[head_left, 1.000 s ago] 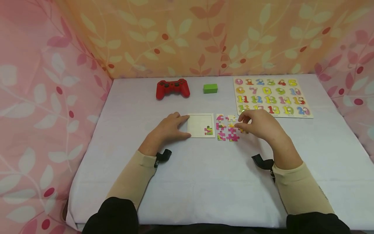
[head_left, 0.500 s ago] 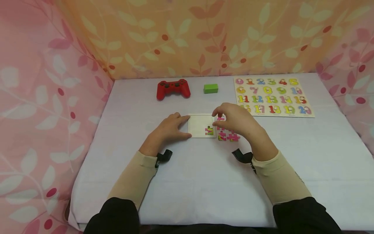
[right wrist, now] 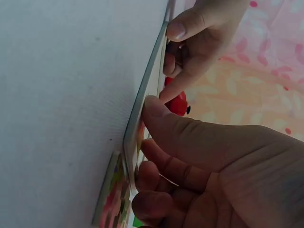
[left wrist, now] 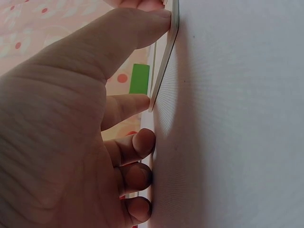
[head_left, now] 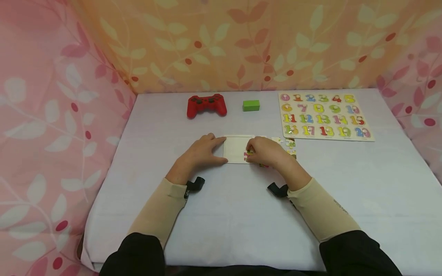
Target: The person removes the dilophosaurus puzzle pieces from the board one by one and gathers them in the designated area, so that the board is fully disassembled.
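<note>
In the head view, a white puzzle tray [head_left: 236, 147] lies flat on the table. My left hand [head_left: 200, 153] holds its left side, thumb at the near corner and forefinger at the far one; the other fingers [left wrist: 138, 175] curl beside the edge in the left wrist view. Over the tray's right part, my right hand [head_left: 269, 151] pinches at a jigsaw piece with thumb and forefinger, the piece mostly hidden by the fingers. A pink-and-green piece [head_left: 246, 155] shows in the tray there. Loose jigsaw pieces [head_left: 291, 142] lie right of the tray, partly covered by this hand.
A red game controller [head_left: 206, 105] and a green block [head_left: 251, 105] stand toward the back. At the back right lies a number puzzle board [head_left: 326, 115]. Floral cloth [head_left: 207, 46] walls the table [head_left: 221, 222] behind and at both sides.
My right hand has moved left from the loose pieces onto the tray's right part and lowered there. My left hand has kept its place at the tray's left side.
</note>
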The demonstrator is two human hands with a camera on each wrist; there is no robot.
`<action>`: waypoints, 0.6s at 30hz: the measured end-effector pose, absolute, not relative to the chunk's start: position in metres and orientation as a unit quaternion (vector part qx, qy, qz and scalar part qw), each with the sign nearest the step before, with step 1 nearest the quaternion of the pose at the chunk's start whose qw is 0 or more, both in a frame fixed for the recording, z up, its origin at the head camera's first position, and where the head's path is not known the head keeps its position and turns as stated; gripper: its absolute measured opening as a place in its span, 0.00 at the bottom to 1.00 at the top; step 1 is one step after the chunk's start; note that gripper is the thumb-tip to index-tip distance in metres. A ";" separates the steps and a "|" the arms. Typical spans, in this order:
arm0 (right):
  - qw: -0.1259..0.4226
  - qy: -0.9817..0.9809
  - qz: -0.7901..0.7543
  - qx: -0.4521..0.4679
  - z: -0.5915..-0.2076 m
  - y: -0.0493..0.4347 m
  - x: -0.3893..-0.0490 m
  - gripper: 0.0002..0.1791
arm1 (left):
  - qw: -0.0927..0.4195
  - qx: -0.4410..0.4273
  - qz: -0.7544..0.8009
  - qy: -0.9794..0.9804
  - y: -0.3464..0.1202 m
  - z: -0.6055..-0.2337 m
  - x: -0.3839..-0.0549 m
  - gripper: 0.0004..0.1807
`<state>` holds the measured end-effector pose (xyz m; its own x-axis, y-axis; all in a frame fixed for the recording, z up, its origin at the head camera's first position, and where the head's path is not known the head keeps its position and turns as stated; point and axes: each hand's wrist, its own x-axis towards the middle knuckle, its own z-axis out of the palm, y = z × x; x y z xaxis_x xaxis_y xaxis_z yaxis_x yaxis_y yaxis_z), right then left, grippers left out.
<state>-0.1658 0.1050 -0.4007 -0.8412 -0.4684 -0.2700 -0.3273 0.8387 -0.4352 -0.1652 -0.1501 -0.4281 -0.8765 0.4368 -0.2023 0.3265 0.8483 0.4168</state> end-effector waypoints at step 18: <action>0.169 0.942 -0.201 -0.207 -0.395 0.105 -0.162 0.18 | 0.140 0.203 0.187 0.951 -0.150 -0.431 -0.166 0.48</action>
<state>-0.1615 0.1052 -0.3947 -0.8573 -0.4581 -0.2351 -0.3224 0.8336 -0.4485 -0.1662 -0.1499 -0.4308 -0.8779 0.4393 -0.1905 0.3345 0.8473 0.4125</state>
